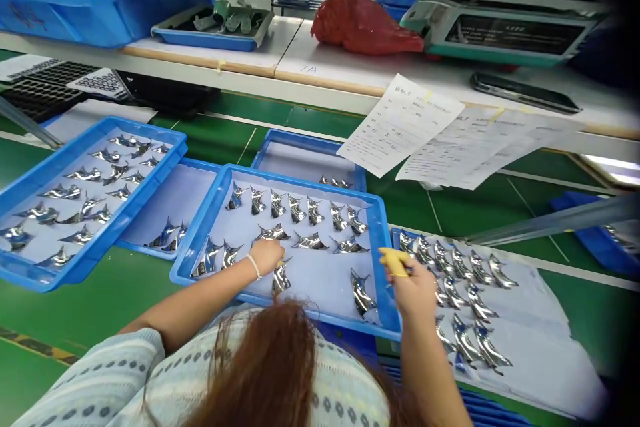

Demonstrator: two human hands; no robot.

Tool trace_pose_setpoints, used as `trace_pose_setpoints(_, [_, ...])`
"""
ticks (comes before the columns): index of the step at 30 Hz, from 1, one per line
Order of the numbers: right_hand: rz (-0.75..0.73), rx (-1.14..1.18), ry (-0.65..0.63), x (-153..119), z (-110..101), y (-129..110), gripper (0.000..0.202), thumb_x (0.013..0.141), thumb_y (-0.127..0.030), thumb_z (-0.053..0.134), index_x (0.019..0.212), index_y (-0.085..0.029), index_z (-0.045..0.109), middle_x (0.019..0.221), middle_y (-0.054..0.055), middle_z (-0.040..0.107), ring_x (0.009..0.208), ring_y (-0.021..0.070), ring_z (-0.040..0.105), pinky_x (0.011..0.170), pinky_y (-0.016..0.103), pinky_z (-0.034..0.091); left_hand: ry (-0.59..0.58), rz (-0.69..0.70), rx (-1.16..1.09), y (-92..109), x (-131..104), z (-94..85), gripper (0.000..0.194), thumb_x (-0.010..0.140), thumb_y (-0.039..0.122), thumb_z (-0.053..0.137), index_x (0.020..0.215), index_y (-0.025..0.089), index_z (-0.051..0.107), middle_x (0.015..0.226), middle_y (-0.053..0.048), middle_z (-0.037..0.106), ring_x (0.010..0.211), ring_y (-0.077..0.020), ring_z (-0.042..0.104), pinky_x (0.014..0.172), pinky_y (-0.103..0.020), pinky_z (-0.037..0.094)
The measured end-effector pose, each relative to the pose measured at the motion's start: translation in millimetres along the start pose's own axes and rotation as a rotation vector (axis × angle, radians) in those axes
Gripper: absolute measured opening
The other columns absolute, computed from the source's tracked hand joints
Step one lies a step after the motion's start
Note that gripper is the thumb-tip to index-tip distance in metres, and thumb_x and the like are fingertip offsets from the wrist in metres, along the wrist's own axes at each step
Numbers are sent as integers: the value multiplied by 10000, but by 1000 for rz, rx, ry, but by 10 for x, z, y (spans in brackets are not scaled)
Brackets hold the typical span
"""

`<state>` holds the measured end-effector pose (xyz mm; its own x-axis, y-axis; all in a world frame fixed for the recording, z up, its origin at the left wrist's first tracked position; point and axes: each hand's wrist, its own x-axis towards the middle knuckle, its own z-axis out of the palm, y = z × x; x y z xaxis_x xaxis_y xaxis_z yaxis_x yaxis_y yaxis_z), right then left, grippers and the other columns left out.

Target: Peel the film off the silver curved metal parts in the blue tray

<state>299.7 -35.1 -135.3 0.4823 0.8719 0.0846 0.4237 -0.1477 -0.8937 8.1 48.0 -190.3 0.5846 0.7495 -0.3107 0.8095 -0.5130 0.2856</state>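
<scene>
My left hand (pixel 266 257), with a pale band at the wrist, is over the middle blue tray (pixel 320 312). Its fingers are closed at the upper end of a curved, shiny metal piece (pixel 281 277). Other such pieces lie around it in rows on the tray's white lining. By the tray's right rim is my right hand (pixel 417 287), its fingers curled. Something yellow (pixel 395 260) covers or sits at its fingertips; whether it is a finger cover or a held thing is unclear. Closest to this hand inside the tray lies a single metal piece (pixel 362 292).
More metal pieces lie on a white sheet (pixel 540 333) at right and in a blue tray (pixel 107 240) at left. Two further trays sit partly underneath and behind. Printed papers (pixel 400 123) hang from the shelf, which bears a phone (pixel 525 92), a red bag (pixel 363 23) and a scale (pixel 505 30).
</scene>
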Motion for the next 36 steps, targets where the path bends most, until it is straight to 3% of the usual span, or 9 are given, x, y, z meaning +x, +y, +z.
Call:
trace_pose_setpoints(4, [-24, 123, -157, -201, 381, -159, 294, 732, -410, 632, 870, -166, 718, 694, 43, 626, 556, 165, 487, 483, 258, 363, 49, 15, -73, 34, -74, -109, 148, 791, 187, 569, 821, 137, 705, 853, -110, 676, 819, -234, 641, 749, -319, 480])
trace_pose_setpoints(7, [-16, 234, -239, -284, 522, -227, 315, 789, -431, 600, 896, -153, 702, 688, 43, 603, 508, 136, 425, 451, 243, 323, 144, 44, -175, 81, -158, -384, 173, 812, 219, 564, 920, 170, 690, 889, -70, 684, 830, -201, 636, 744, -284, 480])
trace_pose_setpoints(10, [-11, 331, -337, -348, 603, -341, 353, 837, -461, 557, 922, -144, 686, 596, 12, 531, 460, 118, 354, 416, 230, 280, 277, 88, -310, 175, -299, -758, 218, 866, 266, 517, 1026, 197, 648, 968, -33, 683, 851, -144, 625, 766, -236, 478])
trace_pose_setpoints(13, [-40, 392, -484, -425, 644, -565, 340, 814, -477, 604, 880, -155, 694, 540, -12, 473, 469, 124, 358, 429, 236, 302, 459, 198, -650, 317, -471, -1060, 180, 861, 246, 523, 963, 177, 654, 938, -35, 694, 827, -131, 630, 750, -228, 488])
trace_pose_setpoints(17, [-153, 462, -614, -536, 644, -949, 327, 777, -499, 652, 825, -178, 696, 584, -1, 509, 516, 137, 398, 480, 253, 355, 529, 379, -959, 477, -636, -1206, 121, 821, 235, 591, 873, 154, 662, 863, -43, 707, 760, -126, 637, 684, -214, 491])
trace_pose_setpoints(21, [-209, 438, -583, -615, 572, -1182, 254, 768, -428, 695, 706, -182, 678, 587, -4, 531, 515, 133, 404, 482, 244, 349, 516, 411, -1012, 522, -723, -1211, 157, 816, 251, 607, 919, 150, 670, 904, -63, 713, 786, -137, 642, 691, -220, 492])
trace_pose_setpoints(25, [-375, 331, -441, -663, 447, -1244, 104, 818, -268, 669, 739, -201, 674, 585, -25, 486, 547, 138, 432, 515, 245, 352, 506, 406, -916, 496, -820, -1269, 232, 832, 244, 586, 1034, 160, 664, 959, -74, 705, 801, -142, 634, 729, -244, 492])
trace_pose_setpoints(31, [-660, 194, -270, -694, 323, -1308, 91, 829, -120, 628, 827, -210, 643, 638, -36, 492, 530, 111, 406, 488, 224, 321, 572, 557, -706, 505, -917, -1328, 288, 852, 386, 572, 1005, 168, 682, 844, -68, 683, 761, -149, 586, 713, -266, 467])
trace_pose_setpoints(36, [-684, 195, -272, -697, 300, -1321, 71, 835, -138, 640, 847, -208, 645, 649, -32, 494, 533, 114, 410, 491, 228, 324, 617, 618, -633, 557, -915, -1318, 275, 857, 408, 561, 844, 169, 698, 741, -47, 674, 687, -134, 558, 729, -282, 422])
